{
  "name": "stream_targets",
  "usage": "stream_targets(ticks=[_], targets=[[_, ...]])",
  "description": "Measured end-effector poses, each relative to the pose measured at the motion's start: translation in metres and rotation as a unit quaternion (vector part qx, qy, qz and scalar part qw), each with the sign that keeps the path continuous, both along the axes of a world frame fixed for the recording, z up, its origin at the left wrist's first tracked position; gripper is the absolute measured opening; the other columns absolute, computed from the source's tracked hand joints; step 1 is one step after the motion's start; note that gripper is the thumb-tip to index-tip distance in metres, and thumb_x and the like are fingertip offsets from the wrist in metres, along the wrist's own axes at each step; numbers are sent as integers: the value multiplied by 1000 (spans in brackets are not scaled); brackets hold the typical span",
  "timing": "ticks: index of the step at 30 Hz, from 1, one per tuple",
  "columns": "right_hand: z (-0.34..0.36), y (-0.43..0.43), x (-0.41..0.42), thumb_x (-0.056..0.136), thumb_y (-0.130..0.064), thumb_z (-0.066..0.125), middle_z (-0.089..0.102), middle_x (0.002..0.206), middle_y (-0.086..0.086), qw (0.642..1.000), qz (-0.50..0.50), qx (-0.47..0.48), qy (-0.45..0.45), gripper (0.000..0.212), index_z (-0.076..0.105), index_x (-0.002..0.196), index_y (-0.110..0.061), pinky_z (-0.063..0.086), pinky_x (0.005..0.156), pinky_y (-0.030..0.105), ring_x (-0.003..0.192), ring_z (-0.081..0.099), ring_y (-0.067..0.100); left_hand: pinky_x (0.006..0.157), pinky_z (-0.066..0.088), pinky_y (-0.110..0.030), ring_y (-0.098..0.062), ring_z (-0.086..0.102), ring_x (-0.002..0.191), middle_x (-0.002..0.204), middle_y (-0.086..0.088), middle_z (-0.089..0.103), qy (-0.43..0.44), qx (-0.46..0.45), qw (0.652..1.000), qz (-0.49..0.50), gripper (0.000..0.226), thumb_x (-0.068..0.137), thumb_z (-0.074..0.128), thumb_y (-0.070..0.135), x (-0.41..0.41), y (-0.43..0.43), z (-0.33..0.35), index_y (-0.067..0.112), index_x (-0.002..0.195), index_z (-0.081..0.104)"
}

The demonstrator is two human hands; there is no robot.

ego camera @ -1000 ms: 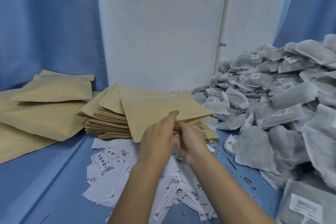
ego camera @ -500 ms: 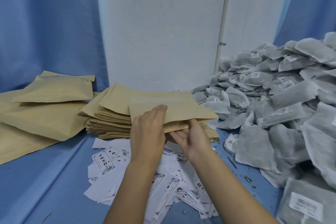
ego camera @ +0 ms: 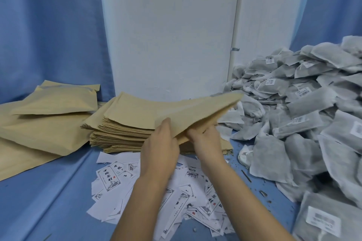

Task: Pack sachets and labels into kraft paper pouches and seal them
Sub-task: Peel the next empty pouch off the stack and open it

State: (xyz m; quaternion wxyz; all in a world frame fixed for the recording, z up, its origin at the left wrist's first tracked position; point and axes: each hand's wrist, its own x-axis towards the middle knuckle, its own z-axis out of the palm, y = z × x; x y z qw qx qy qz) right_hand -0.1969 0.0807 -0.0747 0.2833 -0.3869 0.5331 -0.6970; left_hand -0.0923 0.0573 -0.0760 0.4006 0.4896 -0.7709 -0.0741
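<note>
rising off the stack (ego camera: pixel 121 123), the pouch (ego camera: pixel 195 111) now tilts right.

A stack of pouches (ego camera: pixel 125 127) sits on the tabletop (ego camera: pixel 49 201), with labels (ego camera: pixel 117 184) scattered in front of it. To its right sachets (ego camera: pixel 305 123) lie heaped; to its left lie loose pouches (ego camera: pixel 49 121).

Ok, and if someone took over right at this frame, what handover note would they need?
The left hand grips the near edge of one kraft pouch, lifted above the stack of empty pouches. The right hand holds it from beneath at the mouth.
The labels lie loose in front of the person, the sachets are heaped at right, and the bulging pouches lie far left.
Done: one pouch picked up.
Left: open it, put in sachet and label, seal.
</note>
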Motion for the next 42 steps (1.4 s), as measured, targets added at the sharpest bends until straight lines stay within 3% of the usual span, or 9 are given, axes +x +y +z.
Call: stream_targets(ticks=[5,11,19,22,25,29,34,39,42], targets=[[7,4,6,83,14,37,66,110,-5,972,36,-54,228,70,54,135,-29,50,79,11,87,62,-7,65,49,-34,-23,63,79,85,-1,67,219,132,959,-120,22,94,45,19,-10,7,11,20,112,57],[-1,3,0,80,14,36,50,141,1,911,-8,-4,413,67,59,129,-25,31,109,20,134,42,13,50,56,-30,-32,66,88,100,-18,68,557,289,770,-116,33,88,37,-6,-2,3,15,3,104,64],[-1,7,3,63,28,26,43,137,-9,941,-103,-142,288,86,59,129,-16,25,111,14,137,37,7,46,55,-28,-38,61,98,110,-14,61,533,362,762,-64,33,90,37,-12,-4,-8,-9,4,115,52],[0,7,-1,67,22,34,51,137,-10,938,-119,-88,314,80,58,131,-20,31,102,7,128,44,-1,53,59,-33,-36,63,93,105,-16,62,563,388,725,-81,22,90,44,-10,-2,-12,-9,2,106,54],[-2,7,-6,73,8,46,53,136,-17,921,-167,3,351,68,59,129,-29,42,96,25,122,50,9,53,58,-31,-31,65,81,105,-19,62,569,405,711,-83,26,91,49,-2,0,-13,-8,-3,117,50],[-2,5,-16,74,1,54,51,140,-11,937,-168,59,301,60,57,128,-25,46,93,32,125,49,12,48,56,-28,-32,62,99,116,-16,60,631,342,694,-57,34,92,44,2,8,-19,-4,5,126,50],[-1,3,-22,73,11,49,57,130,-5,966,-142,39,212,62,58,125,-21,42,96,24,122,49,13,93,47,-30,-14,51,121,135,15,49,570,155,804,-58,58,95,50,11,21,-20,-4,41,141,34],[-1,3,-21,77,11,51,59,117,-9,984,-123,-3,128,55,59,120,-22,35,83,5,116,52,7,91,38,-8,1,33,134,148,22,32,401,37,913,-66,51,88,64,20,23,-22,-10,39,133,49],[1,4,-19,79,7,53,63,118,-5,985,-127,-26,113,48,61,118,-19,43,94,15,114,55,5,83,34,-3,11,37,126,142,31,33,288,-18,955,-66,46,78,72,40,18,-19,-13,35,123,61]])
